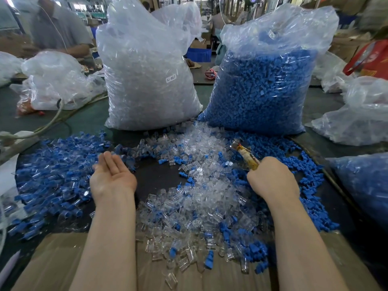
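Right hand (273, 178) grips a tool (247, 156) jutting forward over clear caps (201, 143).

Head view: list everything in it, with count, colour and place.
clear-parts bag: one, transparent, back centre-left, upright.
blue-parts bag: one, blue-filled, back right, upright.
loose clear parts: many, transparent, centre pile.
loose blue parts: many, blue, left and right of that pile.
side bags: several, clear, table edges.
cardboard: one, brown, near edge.
another person: one, grey shirt, back left.
tool: one, yellowish handle, in right hand.
left hand: palm up, empty.
right hand: grips tool.
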Demonstrator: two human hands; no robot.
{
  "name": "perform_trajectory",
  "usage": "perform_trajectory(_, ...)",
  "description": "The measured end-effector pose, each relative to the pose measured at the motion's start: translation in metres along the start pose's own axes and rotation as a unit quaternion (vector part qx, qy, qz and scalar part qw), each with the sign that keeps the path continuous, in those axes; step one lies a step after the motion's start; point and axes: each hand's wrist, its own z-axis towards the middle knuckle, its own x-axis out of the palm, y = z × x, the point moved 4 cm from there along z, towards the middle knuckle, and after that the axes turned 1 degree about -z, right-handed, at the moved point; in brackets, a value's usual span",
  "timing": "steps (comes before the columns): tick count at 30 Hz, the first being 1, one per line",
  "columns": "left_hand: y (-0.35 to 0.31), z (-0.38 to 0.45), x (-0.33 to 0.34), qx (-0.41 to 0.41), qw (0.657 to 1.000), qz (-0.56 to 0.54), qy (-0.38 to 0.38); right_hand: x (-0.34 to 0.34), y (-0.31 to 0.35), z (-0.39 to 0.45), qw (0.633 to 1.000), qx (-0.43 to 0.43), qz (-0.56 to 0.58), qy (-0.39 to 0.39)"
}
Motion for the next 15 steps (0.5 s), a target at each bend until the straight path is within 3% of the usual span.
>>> perform_trajectory(4,0.006,0.002,0.005,-0.005,0.996,0.067,0.052,0.003,0.001,-0.001,1.0,-0.003,-0.028,0.006)
perform_trajectory(6,0.013,0.0,0.008,-0.017,0.975,0.207,0.081,0.005,0.002,0.0,0.999,-0.01,-0.039,0.006)
perform_trajectory(7,0.017,-0.003,0.009,-0.02,0.947,0.304,0.102,0.005,0.003,0.001,0.999,-0.014,-0.041,0.007)
perform_trajectory(9,0.027,-0.011,0.01,-0.006,0.852,0.499,0.157,0.006,0.003,0.002,0.999,-0.021,-0.041,0.007)
perform_trajectory(11,0.039,-0.019,0.009,0.034,0.725,0.653,0.215,0.006,0.002,0.003,0.999,-0.027,-0.036,0.006)
perform_trajectory(15,0.062,-0.03,0.002,0.135,0.484,0.807,0.311,0.005,0.0,0.004,0.999,-0.026,-0.018,-0.006)
